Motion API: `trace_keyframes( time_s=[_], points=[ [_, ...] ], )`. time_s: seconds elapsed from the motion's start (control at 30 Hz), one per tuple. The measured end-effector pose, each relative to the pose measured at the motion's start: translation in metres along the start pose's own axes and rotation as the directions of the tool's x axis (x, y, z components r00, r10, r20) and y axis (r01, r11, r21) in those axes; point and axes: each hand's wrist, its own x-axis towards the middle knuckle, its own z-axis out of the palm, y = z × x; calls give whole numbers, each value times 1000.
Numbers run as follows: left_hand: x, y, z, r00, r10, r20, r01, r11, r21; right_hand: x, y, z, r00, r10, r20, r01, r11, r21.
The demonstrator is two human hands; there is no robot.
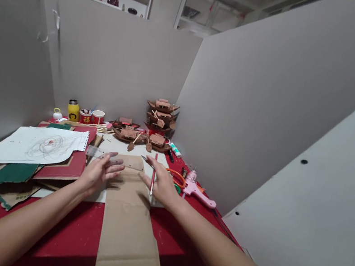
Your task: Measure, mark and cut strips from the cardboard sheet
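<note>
A long strip of brown cardboard [128, 229] runs from the middle of the red table toward me, past its front edge. My left hand [102, 172] hovers at its left side, palm turned inward, fingers spread and holding nothing. At the right side, my right hand [160, 180] has a dark, thin pointed tool between thumb and fingers. A red pencil [153, 174] stands out beside those fingers; whether they grip it is unclear. Across the strip's far end lies a clear ruler [131, 164], its left end beyond my left hand.
Left, cardboard pieces [60, 172] lie stacked under a scribbled paper sheet [34, 146]. Small model boats [161, 118] stand at the back. A pink glue gun [199, 193] and orange-handled scissors [178, 178] are at the right. Grey panels [116, 67] enclose the table.
</note>
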Motion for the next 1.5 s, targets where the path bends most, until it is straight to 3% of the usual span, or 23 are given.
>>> trace_keyframes(
  time_s=[0.07, 0.17, 0.3, 0.43, 0.5, 0.6, 0.63, 0.7, 0.93, 1.23, 1.37, 1.5],
  points=[
    [-1, -6, 5, 998, -21, 63, 17, 998, 61, -4, -8, 3, 991, -111, 69, 115, 992, -51],
    [-3, -14, 10, 988, -44, 145, 15, 980, 197, -4, -12, 8, 971, -177, 161, 197, 973, -117],
    [-12, -21, 7, 980, 8, 197, -94, 897, 433, -13, 1, 4, 968, -166, 190, 199, 965, -172],
    [-37, -25, 0, 955, 91, 282, -259, 721, 643, -41, 19, -13, 983, -127, 132, 152, 969, -193],
    [-51, -29, -1, 937, 69, 343, -327, 521, 788, -58, 26, -20, 988, -110, 105, 128, 973, -194],
    [-65, -35, 1, 911, -44, 410, -409, 30, 912, -79, 34, -26, 995, -82, 63, 92, 978, -189],
    [-68, -37, 2, 905, -80, 417, -423, -86, 902, -83, 36, -27, 996, -72, 47, 79, 979, -186],
    [-75, -39, 4, 896, -125, 426, -443, -170, 880, -89, 40, -30, 999, -53, 13, 54, 983, -177],
    [-97, -43, 1, 884, -145, 445, -467, -202, 861, -79, 46, -42, 998, -57, -28, 53, 989, -141],
    [-87, -42, 9, 878, -221, 425, -475, -291, 830, -9, 40, -11, 963, -179, 202, 207, 970, -128],
    [-94, -46, 9, 866, -216, 451, -496, -260, 829, 11, 42, -1, 941, -197, 274, 243, 959, -144],
    [-100, -44, 7, 853, -235, 467, -513, -202, 834, 14, 47, -4, 932, -208, 297, 267, 948, -175]
  ],
)
